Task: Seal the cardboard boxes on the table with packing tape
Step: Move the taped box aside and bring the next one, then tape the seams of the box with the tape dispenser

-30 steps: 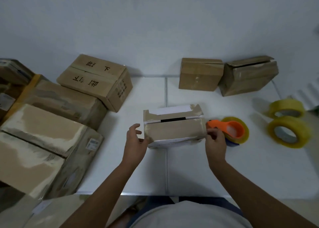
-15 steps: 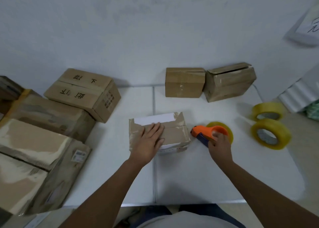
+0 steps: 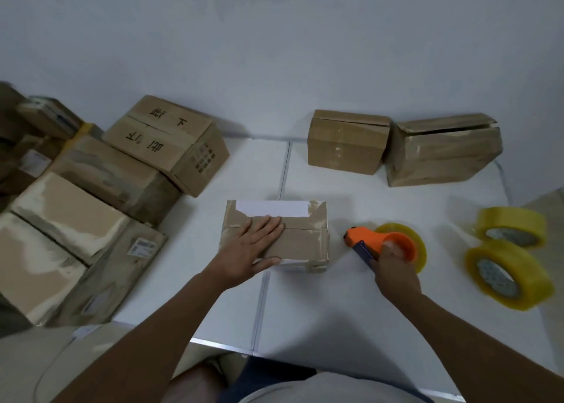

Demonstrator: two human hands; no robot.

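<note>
A small cardboard box (image 3: 305, 243) with a white label at its far edge lies in the middle of the white table (image 3: 335, 311). My left hand (image 3: 250, 250) lies flat on its closed flaps, fingers straight. Just right of the box, my right hand (image 3: 393, 268) grips the orange tape dispenser (image 3: 378, 239), which carries a yellow tape roll (image 3: 419, 240) and rests on the table. The dispenser's front tip points toward the box and stands a little apart from it.
Two small boxes, one closed (image 3: 346, 143) and one dented (image 3: 442, 152), stand against the back wall. Two spare yellow tape rolls (image 3: 512, 225) (image 3: 506, 277) lie at the right edge. A printed box (image 3: 171, 143) and several stacked boxes (image 3: 61, 219) fill the left side.
My left hand moved from the box's left side onto its top and pressed the flaps shut. My right hand left the box's right end and took hold of the tape dispenser.
</note>
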